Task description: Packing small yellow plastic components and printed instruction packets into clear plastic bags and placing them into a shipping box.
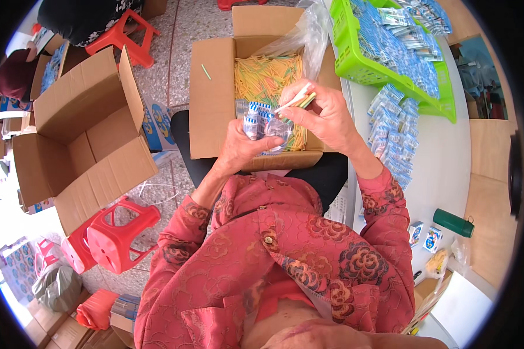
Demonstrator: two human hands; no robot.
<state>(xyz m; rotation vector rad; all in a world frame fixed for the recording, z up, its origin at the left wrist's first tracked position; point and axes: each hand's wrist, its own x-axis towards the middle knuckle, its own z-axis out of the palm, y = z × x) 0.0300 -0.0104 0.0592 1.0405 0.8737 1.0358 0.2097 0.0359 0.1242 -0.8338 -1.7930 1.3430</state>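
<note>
My left hand (237, 144) is closed around a few small clear packets with blue-and-white striped edges (254, 120). Just to its right and slightly higher, my right hand (330, 121) pinches several short thin sticks (306, 100) in white, green and yellow, their ends close to the packets. What the packets contain is too small to make out. Beneath both hands an open cardboard box (211, 107) rests on my lap, with many loose yellow, orange and green sticks (266, 74) in it. One green stick (206, 71) lies on the box's left flap.
At right, a white table (442, 168) bears a green plastic basket (361, 75) full of blue packets, strips of packets (395, 131) and a dark green bottle (453, 223). An open carton (90, 142) and red stools (119, 232) stand at left. Another person (81, 20) sits at upper left.
</note>
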